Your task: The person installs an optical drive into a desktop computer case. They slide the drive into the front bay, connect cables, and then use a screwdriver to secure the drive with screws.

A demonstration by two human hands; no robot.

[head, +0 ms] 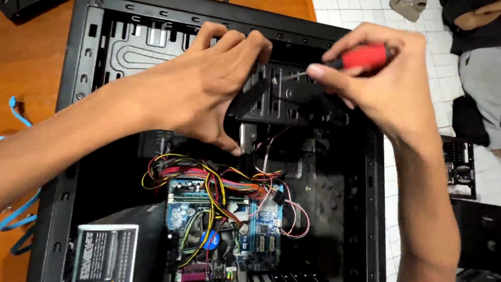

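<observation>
Red-handled screwdriver [360, 58] lies level, tip against black drive cage [292, 99].

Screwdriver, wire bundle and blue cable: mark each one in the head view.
Screwdriver [365, 56], head view: on its red handle, in the right hand.
Wire bundle [209, 180], head view: on the yellow and red wires over the motherboard.
Blue cable [18, 116], head view: on its upper loop, on the wooden table.

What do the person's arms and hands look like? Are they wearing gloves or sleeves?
No gloves and no sleeves show. The left hand and right hand are bare, with bare forearms as far as the picture reaches. There are no rings, watch or bracelets, and no marks on them. The nails are short and plain.
</observation>
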